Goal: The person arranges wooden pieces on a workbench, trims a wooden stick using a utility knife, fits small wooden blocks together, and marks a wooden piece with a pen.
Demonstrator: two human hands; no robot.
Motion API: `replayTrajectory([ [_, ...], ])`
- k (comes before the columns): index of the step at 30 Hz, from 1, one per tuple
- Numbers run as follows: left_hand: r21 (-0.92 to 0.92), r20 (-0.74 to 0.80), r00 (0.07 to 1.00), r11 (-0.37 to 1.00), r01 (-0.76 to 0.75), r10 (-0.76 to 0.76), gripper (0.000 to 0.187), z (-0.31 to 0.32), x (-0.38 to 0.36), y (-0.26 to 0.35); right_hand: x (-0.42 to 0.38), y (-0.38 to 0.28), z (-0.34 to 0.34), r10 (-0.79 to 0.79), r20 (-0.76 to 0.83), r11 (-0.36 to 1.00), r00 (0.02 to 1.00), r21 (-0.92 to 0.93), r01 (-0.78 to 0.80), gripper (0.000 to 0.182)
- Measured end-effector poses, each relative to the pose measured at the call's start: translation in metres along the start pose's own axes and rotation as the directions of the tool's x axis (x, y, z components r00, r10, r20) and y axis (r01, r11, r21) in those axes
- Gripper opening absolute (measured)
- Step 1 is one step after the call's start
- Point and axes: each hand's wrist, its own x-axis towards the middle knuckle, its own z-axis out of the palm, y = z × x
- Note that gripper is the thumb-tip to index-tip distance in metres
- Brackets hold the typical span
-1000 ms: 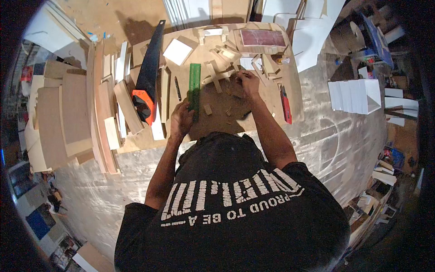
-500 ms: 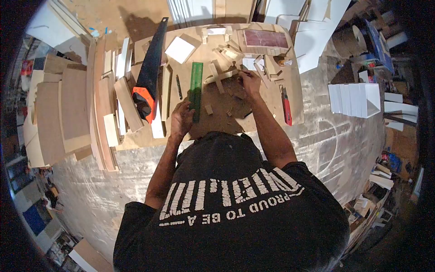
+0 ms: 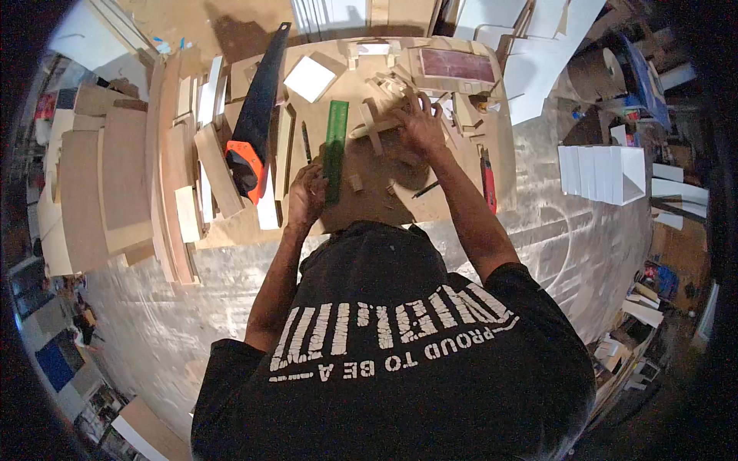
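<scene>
My left hand point(image 3: 308, 192) rests near the table's front edge, its curled fingers beside the lower end of a green ruler point(image 3: 335, 146); whether they grip anything is unclear. Farther right, my right hand point(image 3: 421, 129) is spread over the table, fingers apart, by a crossed pair of wood strips point(image 3: 371, 129) and a pile of small wood pieces point(image 3: 390, 86). A dark pencil-like stick point(image 3: 425, 190) lies below my right wrist. Small wood offcuts point(image 3: 355, 182) are scattered between my hands. Left of the ruler lies a dark marker point(image 3: 307, 142).
A handsaw with an orange handle point(image 3: 246, 167) lies left on the table point(image 3: 223, 237), beside stacked wood strips point(image 3: 178, 154). A red utility knife point(image 3: 488, 180) is at the right. Behind are a white square point(image 3: 309, 79) and a dark red panel point(image 3: 457, 66).
My right hand has opened and shifted slightly over the wood pieces. The dark stick below the wrist now shows more clearly. My left hand has barely moved.
</scene>
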Motion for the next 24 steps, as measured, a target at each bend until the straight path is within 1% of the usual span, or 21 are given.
replayTrajectory([
  [3, 0.010, -0.009, 1.000, 1.000, 0.012, -0.012, 0.028, -0.003, -0.005, -0.002, 0.005, 0.001, -0.001, -0.014, 0.033, 1.000, 0.999, 0.005, 0.014, 0.041],
  [6, -0.012, -0.005, 1.000, 1.000, 0.013, -0.013, 0.028, -0.002, -0.013, -0.011, 0.006, -0.001, -0.007, -0.014, 0.091, 0.997, 0.996, 0.071, 0.008, 0.037],
  [8, -0.020, -0.027, 1.000, 1.000, 0.008, -0.008, 0.029, 0.000, -0.017, -0.019, 0.005, 0.000, -0.006, -0.026, 0.073, 0.998, 0.997, 0.051, 0.022, 0.036],
  [11, -0.103, -0.042, 0.997, 0.993, 0.065, -0.069, 0.032, 0.002, -0.020, -0.023, 0.005, 0.003, 0.002, -0.038, 0.063, 0.999, 0.997, 0.028, 0.037, 0.034],
  [14, -0.097, -0.022, 0.997, 0.992, 0.077, -0.079, 0.034, -0.003, -0.020, -0.017, 0.006, 0.002, -0.003, -0.034, 0.076, 0.999, 0.997, 0.039, 0.031, 0.032],
  [17, -0.027, -0.047, 0.999, 0.999, -0.024, 0.022, 0.032, -0.002, -0.018, -0.026, 0.006, 0.003, 0.000, -0.035, 0.062, 0.999, 0.997, 0.033, 0.033, 0.031],
  [18, -0.057, -0.045, 0.999, 0.998, -0.004, 0.002, 0.032, -0.001, -0.017, -0.026, 0.007, 0.003, 0.000, -0.038, 0.052, 0.999, 0.998, 0.024, 0.037, 0.030],
  [20, -0.118, -0.036, 0.999, 0.992, 0.034, -0.038, 0.031, 0.000, -0.016, -0.027, 0.007, 0.004, -0.001, -0.035, 0.082, 0.999, 0.996, 0.034, 0.032, 0.029],
  [23, -0.089, -0.025, 0.997, 0.994, 0.069, -0.072, 0.031, 0.002, -0.010, -0.025, 0.009, 0.004, 0.002, -0.030, 0.121, 1.000, 0.992, 0.000, 0.030, 0.028],
  [24, -0.062, -0.029, 0.999, 0.998, 0.027, -0.029, 0.031, 0.002, -0.007, -0.023, 0.010, 0.004, 0.002, -0.027, 0.133, 0.999, 0.991, -0.020, 0.030, 0.027],
])
